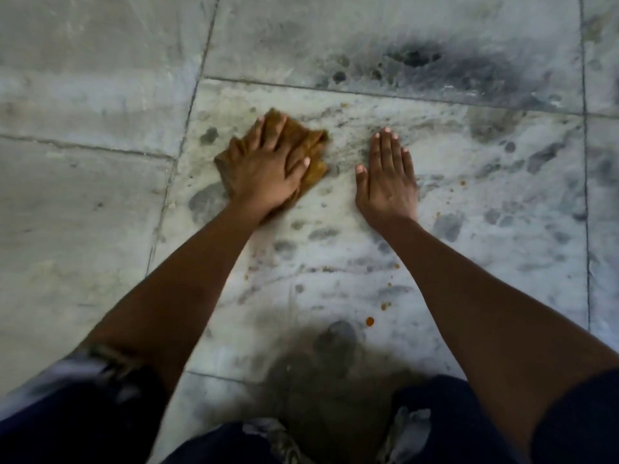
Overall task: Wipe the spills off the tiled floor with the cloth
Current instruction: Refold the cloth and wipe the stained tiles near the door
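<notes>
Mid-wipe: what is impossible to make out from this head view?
Head view:
- The tiled floor under the cloth: hidden by it and the left hand pressing it.
- Floor under the right hand: covered by its flat palm.
- The orange drops: too small to tell wet from dried.
- Nearest floor: hidden by dark clothing, cut by the bottom edge.

Dim, flat indoor light, soft shadow pooled on the floor (321, 380) near bottom centre, lower-left corner motion-blurred, wide-angle bending at edges
</notes>
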The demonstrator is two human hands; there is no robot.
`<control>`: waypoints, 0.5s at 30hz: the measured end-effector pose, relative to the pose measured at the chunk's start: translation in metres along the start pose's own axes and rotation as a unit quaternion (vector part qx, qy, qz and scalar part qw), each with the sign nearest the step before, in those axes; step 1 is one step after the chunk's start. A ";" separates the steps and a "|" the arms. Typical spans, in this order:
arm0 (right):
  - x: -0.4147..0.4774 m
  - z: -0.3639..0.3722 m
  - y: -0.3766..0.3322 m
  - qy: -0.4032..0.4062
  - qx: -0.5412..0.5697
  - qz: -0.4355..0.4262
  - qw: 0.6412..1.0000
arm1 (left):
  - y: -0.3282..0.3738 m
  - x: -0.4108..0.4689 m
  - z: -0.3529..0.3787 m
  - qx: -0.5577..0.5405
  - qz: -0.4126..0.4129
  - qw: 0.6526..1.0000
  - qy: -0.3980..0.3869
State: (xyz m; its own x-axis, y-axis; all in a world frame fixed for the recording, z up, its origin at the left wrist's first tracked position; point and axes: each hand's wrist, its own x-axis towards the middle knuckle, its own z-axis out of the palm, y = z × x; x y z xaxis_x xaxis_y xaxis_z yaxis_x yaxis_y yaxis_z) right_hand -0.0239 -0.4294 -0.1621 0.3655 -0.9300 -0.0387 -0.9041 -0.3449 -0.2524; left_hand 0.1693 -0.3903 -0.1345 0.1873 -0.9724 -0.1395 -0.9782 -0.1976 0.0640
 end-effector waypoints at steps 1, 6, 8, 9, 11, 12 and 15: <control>0.000 0.000 0.000 -0.001 -0.005 0.000 1.000 | 0.007 0.015 0.001 -0.003 -0.020 1.000 -0.001; 0.002 -0.006 -0.001 -0.038 -0.001 -0.003 0.999 | 0.027 -0.066 0.015 0.008 0.113 0.994 0.012; 0.003 -0.008 0.001 -0.059 -0.003 -0.009 0.998 | 0.007 -0.113 0.020 0.012 0.159 0.987 -0.004; 0.000 -0.009 0.001 -0.073 -0.008 -0.012 0.997 | -0.012 -0.127 0.020 0.025 0.163 0.986 -0.019; -0.011 -0.011 -0.001 -0.108 -0.021 -0.023 0.994 | -0.051 -0.135 0.014 0.052 0.127 0.989 -0.048; -0.017 -0.012 -0.003 -0.123 -0.027 -0.032 0.992 | -0.066 -0.128 0.009 0.055 0.088 0.993 -0.058; -0.042 -0.012 -0.015 -0.162 -0.058 -0.086 0.981 | -0.072 -0.075 0.001 0.011 -0.060 0.997 -0.042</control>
State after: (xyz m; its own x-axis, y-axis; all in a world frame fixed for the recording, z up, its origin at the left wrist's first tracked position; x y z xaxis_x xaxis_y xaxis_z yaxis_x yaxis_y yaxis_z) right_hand -0.0285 -0.3863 -0.1448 0.5497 -0.7737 -0.3149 -0.8347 -0.5233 -0.1715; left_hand 0.2258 -0.3030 -0.1295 0.2957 -0.9278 -0.2275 -0.9512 -0.3079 0.0196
